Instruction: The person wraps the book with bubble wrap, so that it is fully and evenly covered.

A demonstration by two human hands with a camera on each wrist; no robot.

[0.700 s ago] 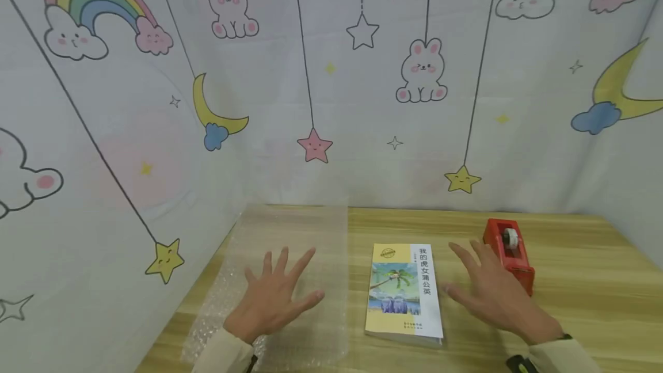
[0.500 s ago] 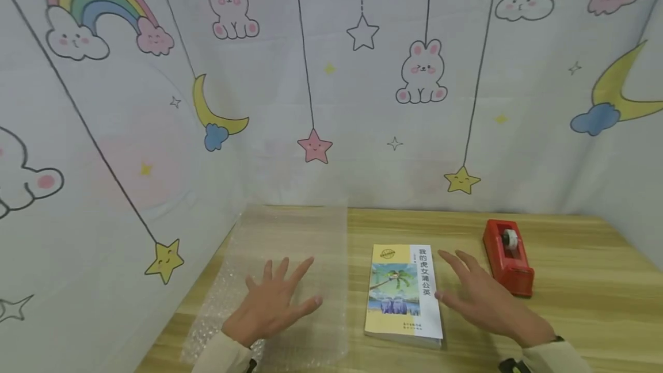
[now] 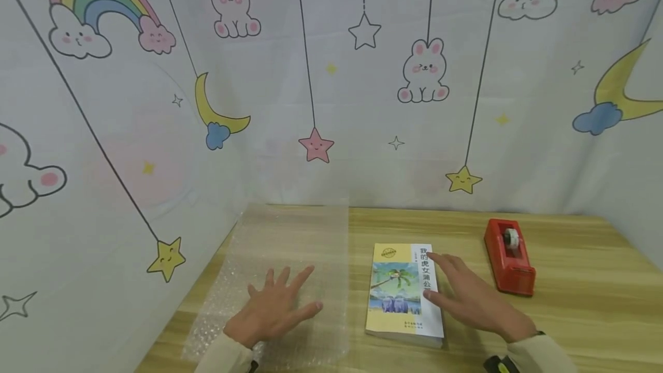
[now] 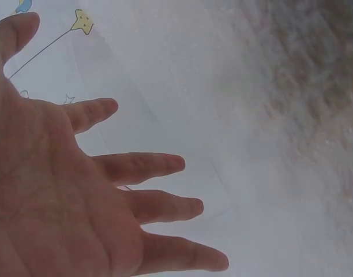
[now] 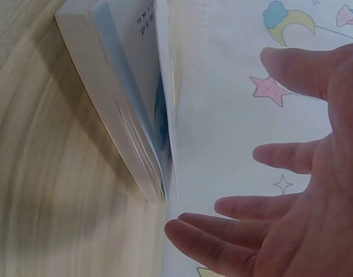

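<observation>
A sheet of clear bubble wrap lies on the left part of the table. Over it my left hand is spread, fingers straight and apart; in the left wrist view the palm holds nothing. A paperback book with a yellow and white cover lies right of the wrap. My right hand reaches over the book's right edge, thumb and fingers extended. In the right wrist view the book's page edges show beside the right fingers, with a gap between them. Whether the left hand touches the wrap I cannot tell.
A red tape dispenser with a roll of tape stands at the right, beyond the right hand. White curtains printed with rabbits, stars and rainbows enclose the wooden table at the back and sides.
My right hand has moved left from beside the tape dispenser to over the book's right edge. The left hand has lowered slightly over the bubble wrap. Book, wrap and dispenser stay put.
</observation>
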